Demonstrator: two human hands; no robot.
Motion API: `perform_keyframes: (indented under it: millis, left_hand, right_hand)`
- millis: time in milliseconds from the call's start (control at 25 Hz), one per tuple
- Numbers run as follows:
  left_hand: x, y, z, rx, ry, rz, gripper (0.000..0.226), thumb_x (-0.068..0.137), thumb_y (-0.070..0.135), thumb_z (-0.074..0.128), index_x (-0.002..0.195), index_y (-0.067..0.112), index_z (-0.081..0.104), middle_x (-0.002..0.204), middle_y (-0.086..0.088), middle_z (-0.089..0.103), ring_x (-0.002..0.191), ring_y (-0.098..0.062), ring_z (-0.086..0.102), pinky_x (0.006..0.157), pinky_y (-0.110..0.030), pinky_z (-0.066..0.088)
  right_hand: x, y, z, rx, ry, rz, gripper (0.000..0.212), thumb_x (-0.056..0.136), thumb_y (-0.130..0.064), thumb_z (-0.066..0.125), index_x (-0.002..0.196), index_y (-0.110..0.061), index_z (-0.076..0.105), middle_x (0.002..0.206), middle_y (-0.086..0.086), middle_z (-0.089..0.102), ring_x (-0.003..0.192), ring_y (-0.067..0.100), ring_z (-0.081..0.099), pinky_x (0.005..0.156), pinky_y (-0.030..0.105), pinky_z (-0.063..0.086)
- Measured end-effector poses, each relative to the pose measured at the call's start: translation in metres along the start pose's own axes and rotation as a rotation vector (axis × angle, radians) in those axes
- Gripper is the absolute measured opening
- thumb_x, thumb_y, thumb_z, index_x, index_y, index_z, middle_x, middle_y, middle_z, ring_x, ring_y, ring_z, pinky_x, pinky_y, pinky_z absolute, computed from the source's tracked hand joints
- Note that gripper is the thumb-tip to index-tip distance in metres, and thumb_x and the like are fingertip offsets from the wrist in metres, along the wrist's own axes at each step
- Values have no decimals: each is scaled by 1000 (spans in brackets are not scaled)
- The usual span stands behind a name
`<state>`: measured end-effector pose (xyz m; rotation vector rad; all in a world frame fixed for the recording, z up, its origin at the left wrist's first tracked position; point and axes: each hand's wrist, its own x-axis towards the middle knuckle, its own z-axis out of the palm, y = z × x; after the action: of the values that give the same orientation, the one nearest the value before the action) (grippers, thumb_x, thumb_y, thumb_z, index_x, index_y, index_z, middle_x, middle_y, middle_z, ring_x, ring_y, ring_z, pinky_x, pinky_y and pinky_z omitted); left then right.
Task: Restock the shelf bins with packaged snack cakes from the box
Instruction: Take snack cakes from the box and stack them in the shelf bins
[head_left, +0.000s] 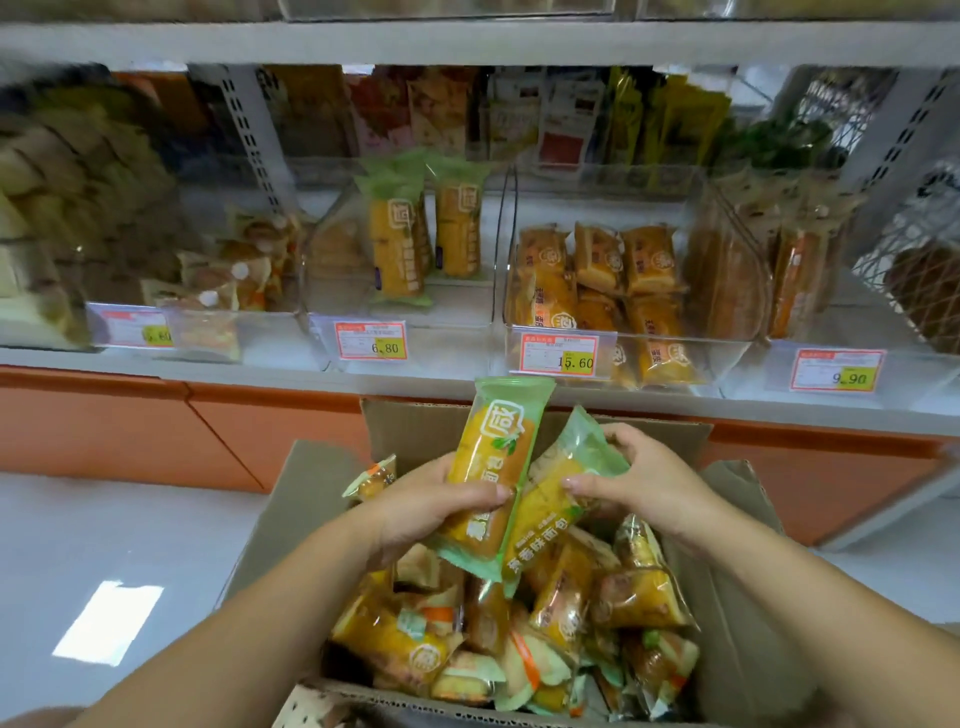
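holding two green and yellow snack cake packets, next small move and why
Probably raise both to the clear plastic bin tagged 6.80: the left hand grips one green-and-yellow packet, the right hand a second packet, and two matching packets stand there.

The upright snack cake (491, 467), long and yellow in a green-ended wrapper, touched the tilted snack cake (558, 493) of the same kind above the open cardboard box (291, 514) (heaped with mixed packets (561, 608)). Two matching cakes (397, 244) stood on end in the clear shelf bin (457, 304).
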<state>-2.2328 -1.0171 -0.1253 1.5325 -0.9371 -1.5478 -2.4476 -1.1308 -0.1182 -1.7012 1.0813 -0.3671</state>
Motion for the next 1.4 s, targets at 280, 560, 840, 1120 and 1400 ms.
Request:
perform_keyframes:
  millis: [280,560,840,1120,1400]
  left_hand:
    - [-47,92,-77,107,287,269,56,67,37,85,115,21,61,95,4,76,83,-9,73,62,-16,53]
    - [-27,108,-133,132,651,418,24,79,38,77,97,28,66,90,7,75,75,-2,70,64,-20,52]
    - [12,110,-156,161,797,452,33,70,54,80,90,33,65,105,2,67,90,-10,66,75,-29,52]
    - [28,107,-158,184,762,469,36,70,55,78,96,37,62,112,7,60,96,-8,62,76,-27,51]
    - [28,106,-155,272,764,485,44,70,57,76,106,35,62,112,12,54,95,-3,58,70,-18,43]
  right_hand:
    - [8,-133,-22,6,233,-337,47,69,-30,83,107,-35,57,98,-17,67,82,-7,64,62,7,47]
    - [124,-231,-5,-522,378,-463,76,68,-40,84,135,-24,50,132,-3,56,116,16,56,90,17,41]
    - [229,-237,5,-934,97,-203,87,77,-42,76,149,-23,32,153,2,35,136,22,39,104,32,37]
    - [260,-224,12,-1094,166,-300,79,80,-49,71,147,-32,33,153,5,32,140,29,29,109,44,32]
    - [268,-217,6,-1104,164,-312,81,78,-57,68,148,-36,31,155,4,29,144,32,19,113,49,27]
